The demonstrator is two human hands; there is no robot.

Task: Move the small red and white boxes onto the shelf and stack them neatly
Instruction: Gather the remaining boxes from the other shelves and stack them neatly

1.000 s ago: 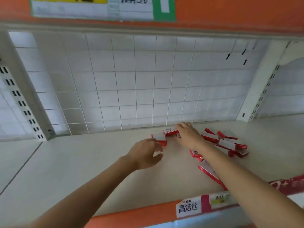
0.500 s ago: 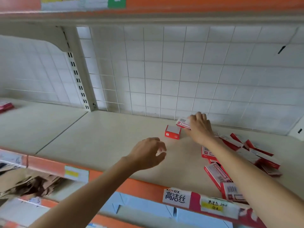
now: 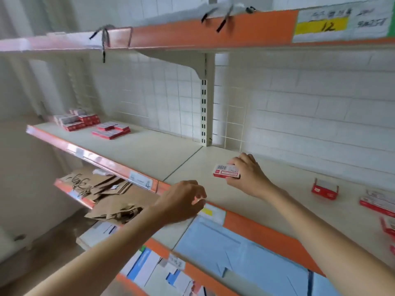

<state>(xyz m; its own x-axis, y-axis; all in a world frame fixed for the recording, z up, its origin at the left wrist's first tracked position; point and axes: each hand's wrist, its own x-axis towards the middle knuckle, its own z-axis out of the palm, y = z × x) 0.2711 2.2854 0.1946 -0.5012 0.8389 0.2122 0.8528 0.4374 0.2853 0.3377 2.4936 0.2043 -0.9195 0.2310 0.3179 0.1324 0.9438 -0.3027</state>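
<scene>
The right hand [image 3: 245, 176] holds a small box [image 3: 226, 171] over the shelf [image 3: 213, 197], fingers wrapped round its right end. The box is white on top with a black barcode, and red along the side. The left hand [image 3: 181, 201] holds nothing; its fingers curl loosely above the shelf's front edge. Far left of the fingers sit neat stacks [image 3: 85, 121] of boxes. To the right lies a loose box [image 3: 324, 189].

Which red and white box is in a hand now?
The box gripped by the right hand; the others lie untouched on the shelf.
</scene>
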